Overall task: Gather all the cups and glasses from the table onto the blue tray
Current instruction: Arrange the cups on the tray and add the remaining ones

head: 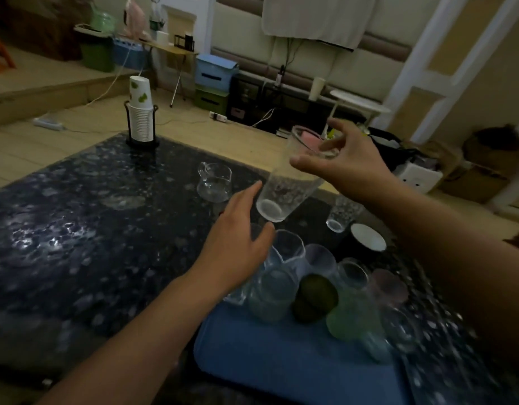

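My right hand (347, 159) holds a tall clear glass (284, 188) by its rim, lifted and tilted above the dark table (77, 229). My left hand (237, 244) hovers open just below and left of it, fingers stretched toward the glass's base. The blue tray (267, 352) lies at the near right and carries several glasses (287, 252), a dark green cup (315, 299) and a light green cup (348, 314). On the table stand a small glass pitcher (214, 181), a short patterned glass (341, 213) and a black cup with a white inside (366, 238).
A stack of paper cups in a black wire holder (140, 118) stands at the table's far edge. Beyond the table are floor cables, a power strip (218, 116), storage boxes (214, 73) and a white stool (359, 105).
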